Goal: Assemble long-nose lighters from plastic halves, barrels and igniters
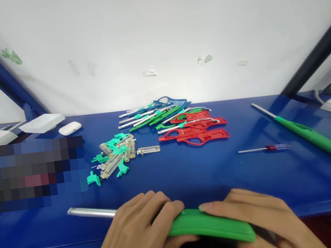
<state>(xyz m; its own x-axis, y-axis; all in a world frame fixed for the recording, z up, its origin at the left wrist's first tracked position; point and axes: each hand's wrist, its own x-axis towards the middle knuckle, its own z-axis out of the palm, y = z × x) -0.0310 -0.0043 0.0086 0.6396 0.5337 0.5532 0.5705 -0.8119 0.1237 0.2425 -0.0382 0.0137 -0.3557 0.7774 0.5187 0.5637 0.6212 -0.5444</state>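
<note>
A green long-nosed gas lighter (211,225) lies across both hands at the table's front edge, its metal tube pointing left. My left hand (144,227) is wrapped around the front of the green body, where the tube comes out. My right hand (261,217) grips the rear end, thumb below and fingers along the top. The trigger area is hidden by my left hand. Beyond the hands lie turquoise triggers (122,168) mixed with clear fuel tanks (149,149), and red lighter shell halves (204,135).
A screwdriver (272,148) and another green lighter (314,136) lie at the right. Blue and green lighter parts (164,114) are piled at the back, near the wall. A white case (70,129) sits at the left, behind a blurred-out patch.
</note>
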